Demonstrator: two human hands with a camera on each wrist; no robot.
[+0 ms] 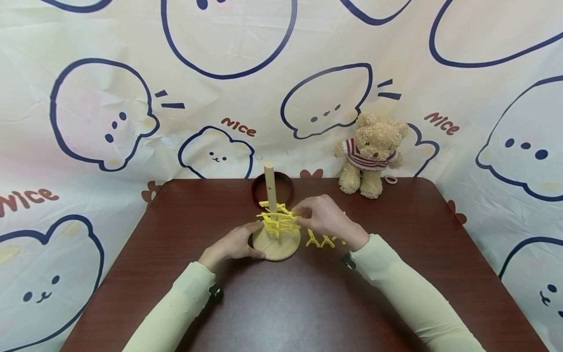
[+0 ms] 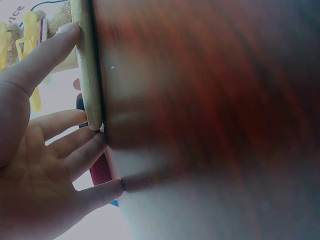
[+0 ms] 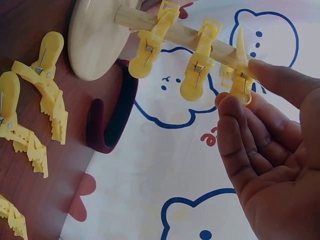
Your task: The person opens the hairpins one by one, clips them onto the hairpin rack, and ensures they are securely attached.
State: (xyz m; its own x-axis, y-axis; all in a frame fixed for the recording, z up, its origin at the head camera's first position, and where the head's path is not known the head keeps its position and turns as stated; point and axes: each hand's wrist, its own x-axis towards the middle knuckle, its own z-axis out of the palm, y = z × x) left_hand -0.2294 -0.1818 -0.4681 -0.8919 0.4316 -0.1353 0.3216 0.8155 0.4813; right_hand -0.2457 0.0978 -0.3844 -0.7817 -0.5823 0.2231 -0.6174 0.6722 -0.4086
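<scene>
A wooden stand has a round base [image 1: 281, 250] and an upright post [image 1: 270, 186]. My left hand [image 1: 235, 242] holds the base's rim at its left side, the thumb near the front and the fingers farther back. Several yellow spring clips sit along the post; the right wrist view shows one clip [image 3: 149, 47] near the base and another clip [image 3: 198, 67] farther up. With thumb and fingertips my right hand [image 1: 327, 215] pinches the handles of a yellow spring clip [image 3: 242, 82] at the post, above the others. Its jaws are partly hidden.
More yellow spring clips [image 1: 325, 241] lie on the dark table beneath my right forearm. Behind the post is a dark red headband-like ring [image 1: 290, 188]. A teddy bear [image 1: 371, 156] stands at the back right beside a small pink ring [image 1: 390, 180]. Patterned cloth [image 1: 264, 107] hangs behind.
</scene>
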